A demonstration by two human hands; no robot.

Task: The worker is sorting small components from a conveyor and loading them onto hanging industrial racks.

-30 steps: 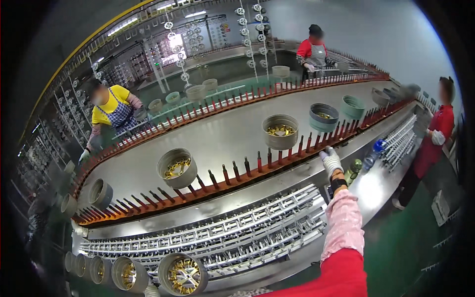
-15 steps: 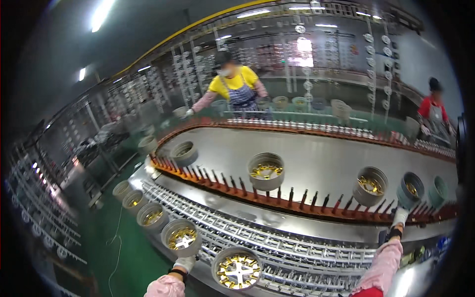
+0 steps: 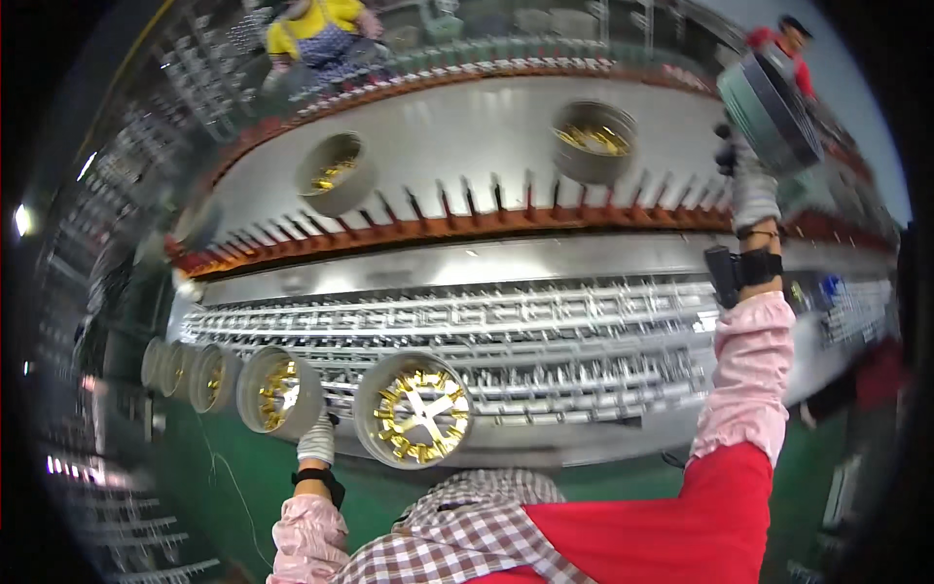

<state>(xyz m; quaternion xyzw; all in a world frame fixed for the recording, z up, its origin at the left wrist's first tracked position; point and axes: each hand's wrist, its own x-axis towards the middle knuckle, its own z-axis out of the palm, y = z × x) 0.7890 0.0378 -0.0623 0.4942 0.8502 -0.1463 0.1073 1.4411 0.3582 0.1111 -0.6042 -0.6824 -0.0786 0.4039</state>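
My right hand [image 3: 751,185], in a striped work glove, is closed on a round teal tub [image 3: 764,107] at the far right. That tub is tilted above the brown rail, and its inside does not show clearly. Down at the lower left, my gloved left hand [image 3: 316,438] is against the side of a grey round tub [image 3: 279,389] with gold-coloured parts in it. Its fingers are mostly hidden between this tub and its neighbour. The neighbouring round tub [image 3: 413,409] holds gold-coloured pieces set in a ring around a white cross-shaped insert.
Several smaller-looking tubs [image 3: 212,378] continue the row to the left. Silver metal racks [image 3: 545,341] lie along the bench. Beyond stands a brown rail [image 3: 457,232] with upright spindles, then a steel table with tubs [image 3: 595,141]. Across it is a person in yellow [image 3: 326,39].
My view has swung downward and to the right. The right hand has lifted and tilted the teal tub from its place by the rail. My left hand stays at the same grey tub.
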